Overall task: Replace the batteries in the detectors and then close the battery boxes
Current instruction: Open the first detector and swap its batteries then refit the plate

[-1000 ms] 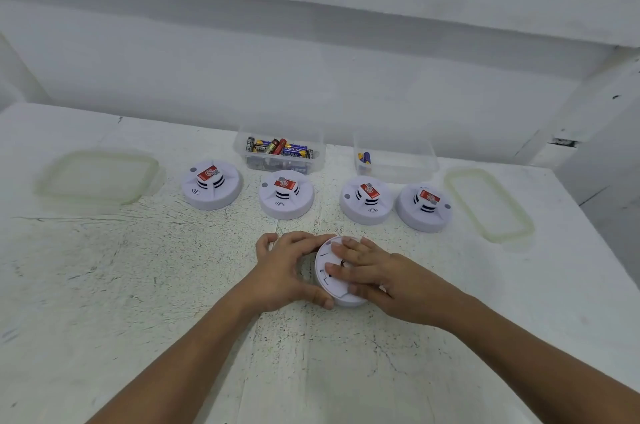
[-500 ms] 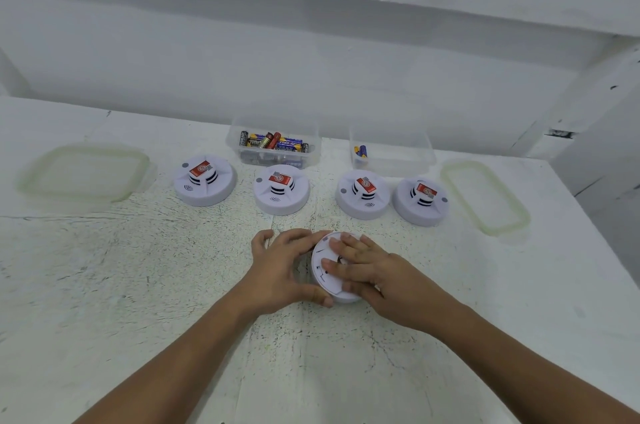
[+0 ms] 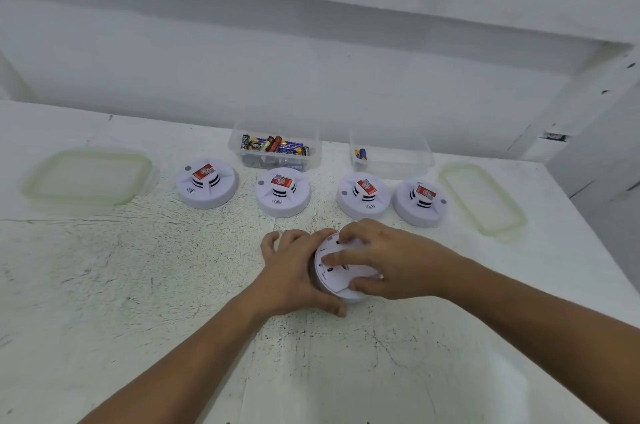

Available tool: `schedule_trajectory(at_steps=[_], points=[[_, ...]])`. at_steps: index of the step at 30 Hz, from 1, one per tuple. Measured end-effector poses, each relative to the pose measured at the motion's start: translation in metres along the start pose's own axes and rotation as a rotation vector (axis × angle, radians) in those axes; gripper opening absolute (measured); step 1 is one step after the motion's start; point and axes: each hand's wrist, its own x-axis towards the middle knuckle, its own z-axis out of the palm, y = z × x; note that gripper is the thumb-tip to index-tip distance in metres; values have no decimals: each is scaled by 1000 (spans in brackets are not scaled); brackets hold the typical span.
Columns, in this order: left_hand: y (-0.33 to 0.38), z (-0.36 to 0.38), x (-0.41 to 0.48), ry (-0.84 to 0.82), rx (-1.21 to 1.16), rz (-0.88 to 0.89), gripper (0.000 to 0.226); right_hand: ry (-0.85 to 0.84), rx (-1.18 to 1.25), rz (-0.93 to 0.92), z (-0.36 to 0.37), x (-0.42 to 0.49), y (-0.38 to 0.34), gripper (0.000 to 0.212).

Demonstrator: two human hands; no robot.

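A white round detector (image 3: 341, 280) lies back side up on the table in front of me. My left hand (image 3: 294, 271) grips its left rim, thumb at the near edge. My right hand (image 3: 384, 257) lies over its top, its curled fingers and thumb holding the flat back cover. Behind stand several more detectors face up with red labels: one at far left (image 3: 207, 184), one (image 3: 283, 192) left of centre, one (image 3: 363, 195) right of centre. A clear box (image 3: 239, 150) holds several batteries; a second clear box (image 3: 398, 164) holds one blue battery (image 3: 361, 155).
Two greenish clear lids lie flat, one at the far left (image 3: 86, 177) and one at the far right (image 3: 483, 198). A white wall runs close behind the boxes. The table's right edge drops away past the right lid.
My right hand's fingers have drawn back and curled on the detector's back, uncovering more of its left part. The view has shifted slightly; my left hand stays on the rim.
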Motion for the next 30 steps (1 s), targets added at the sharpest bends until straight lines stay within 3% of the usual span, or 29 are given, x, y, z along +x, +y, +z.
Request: schedule_trajectory(at_steps=[4,9,17,30], points=[[-3,6,4,7,-6,31,118,-37,-115,29,-9,10,1,56],[-1,15,9,36,-133,92,99,-57,-278,25,-16,10,1,59],[1,24,19,2,-102,166,91,74,-310,-35,-7,9,9,60],[-5,37,21,145,40,247,85,201,-261,20,10,7,12,64]])
